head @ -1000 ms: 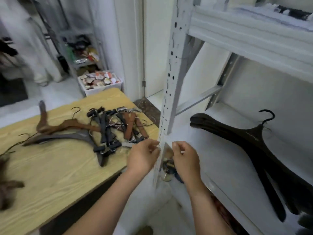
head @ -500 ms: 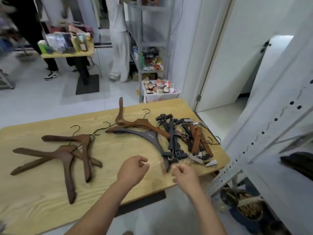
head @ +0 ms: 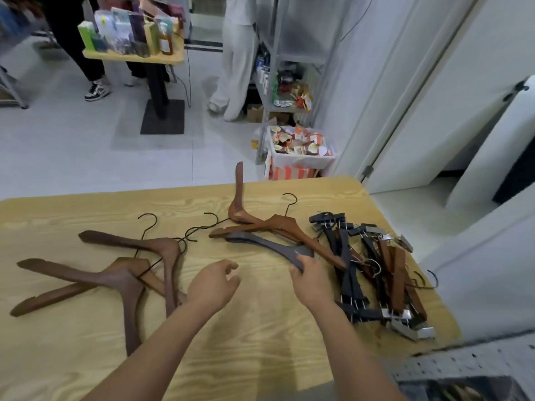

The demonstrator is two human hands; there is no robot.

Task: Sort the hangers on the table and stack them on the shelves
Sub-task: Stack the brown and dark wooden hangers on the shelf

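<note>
A dark grey wooden hanger [head: 260,241] lies on the yellow wooden table [head: 260,337]. My right hand [head: 311,280] grips its middle. Above it lie two light brown hangers [head: 286,225]. My left hand [head: 212,285] hovers over the table's middle, fingers curled and apart, holding nothing. To the left are three dark brown hangers [head: 121,273], crossing each other. A heap of black and brown clip hangers [head: 373,270] lies at the table's right end. A grey perforated shelf post [head: 463,366] shows at the bottom right.
Beyond the table stands a white bin of packets [head: 301,149] beside a metal rack [head: 286,82]. A small table with boxes [head: 133,33] stands farther back, with two persons' legs [head: 234,62] near it. A white door [head: 451,96] is at the right.
My view has swung from the shelf to the table. Both hands moved over the table, and my right hand took hold of the dark grey hanger.
</note>
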